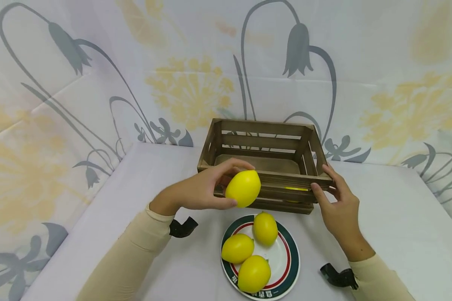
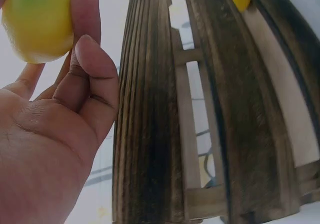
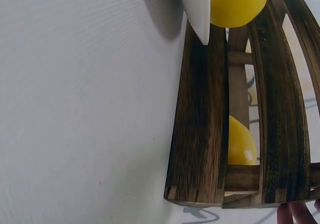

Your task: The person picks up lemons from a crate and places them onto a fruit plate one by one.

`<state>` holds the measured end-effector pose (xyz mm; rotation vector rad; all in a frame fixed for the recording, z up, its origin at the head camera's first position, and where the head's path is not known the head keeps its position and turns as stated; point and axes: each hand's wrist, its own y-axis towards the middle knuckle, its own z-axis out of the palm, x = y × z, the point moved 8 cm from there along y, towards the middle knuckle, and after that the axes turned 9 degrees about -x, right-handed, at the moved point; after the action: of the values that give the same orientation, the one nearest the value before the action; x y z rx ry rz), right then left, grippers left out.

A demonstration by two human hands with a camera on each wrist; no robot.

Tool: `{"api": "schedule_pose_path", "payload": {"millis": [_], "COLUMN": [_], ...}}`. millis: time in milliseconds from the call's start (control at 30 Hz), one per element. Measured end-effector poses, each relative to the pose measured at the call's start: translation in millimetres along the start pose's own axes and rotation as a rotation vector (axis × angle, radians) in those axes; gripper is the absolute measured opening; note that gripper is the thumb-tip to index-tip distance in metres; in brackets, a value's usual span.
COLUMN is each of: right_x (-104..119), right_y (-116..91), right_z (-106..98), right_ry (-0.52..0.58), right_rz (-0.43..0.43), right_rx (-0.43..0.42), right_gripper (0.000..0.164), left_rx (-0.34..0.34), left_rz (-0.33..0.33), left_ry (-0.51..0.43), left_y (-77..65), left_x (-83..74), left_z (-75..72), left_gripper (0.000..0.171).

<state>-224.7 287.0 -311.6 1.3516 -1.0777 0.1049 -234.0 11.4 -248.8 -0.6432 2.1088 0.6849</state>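
Observation:
My left hand (image 1: 203, 190) holds a yellow lemon (image 1: 243, 188) between thumb and fingers, at the front of a brown wooden slatted crate (image 1: 278, 193). The held lemon (image 2: 37, 26) shows its green tip in the left wrist view. At the crate's front right corner, my right hand (image 1: 339, 205) grips the top rail, thumb at the front and fingers on the side. Inside the crate another lemon (image 3: 241, 143) shows through the front slats, partly hidden. Several lemons (image 1: 265, 228) lie on a round plate (image 1: 294, 267) with a dark green rim, in front of the crate.
The crate stands on a white tabletop (image 1: 407, 217) near a flower-patterned cloth backdrop (image 1: 196, 50). Black curved pieces are at both wrists, one by the left sleeve (image 1: 183, 227) and one by the right sleeve (image 1: 338, 276).

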Motion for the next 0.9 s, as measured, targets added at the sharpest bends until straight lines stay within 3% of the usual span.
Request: {"api": "schedule_pose_path", "payload": {"millis": [533,733,900], "right_x": [-1,-5,-3], "right_y": [-2,-5,-2], "right_z": [0,-1,-1], "right_ry": [-0.019,-0.016,-0.017], "right_rz": [-0.004,-0.014,-0.023], "right_rx": [-0.001,-0.005,-0.007], "right_gripper": [0.061,0.062,0.062], "left_rx": [0.028,0.055,0.087], "left_rz": [-0.017,-0.009,-0.044], "left_ry": [-0.014,-0.042,0.006], "left_y": [-13.8,-18.1,-17.4], "left_x": [7.6,14.6,27.8], "left_z": [27.1,32.7,37.8], "left_gripper": [0.075,0.071,0.07]}}
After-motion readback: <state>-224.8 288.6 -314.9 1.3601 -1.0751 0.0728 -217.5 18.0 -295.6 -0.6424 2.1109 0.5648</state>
